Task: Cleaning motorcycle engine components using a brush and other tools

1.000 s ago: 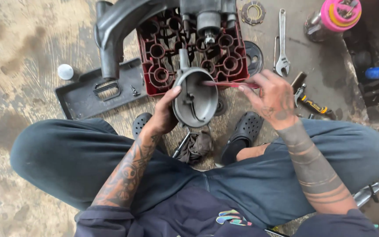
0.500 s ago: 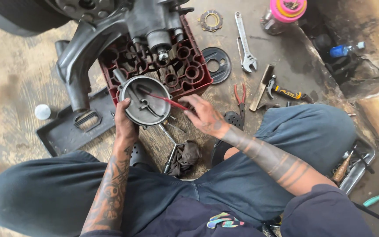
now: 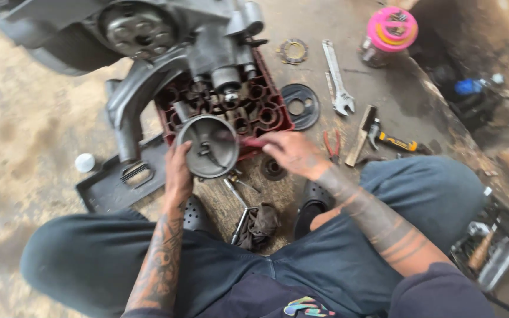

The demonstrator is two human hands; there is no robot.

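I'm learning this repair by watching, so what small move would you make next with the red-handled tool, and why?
Probably ease the red-handled tool a little deeper into the round metal bowl-shaped part. The left hand grips the part's lower rim, its open side up, and the right hand points the tool across its rim.

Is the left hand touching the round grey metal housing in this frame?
Touching. The head view shows the left hand gripping the lower left rim of the round grey metal housing, fingers wrapped against its edge with no gap.
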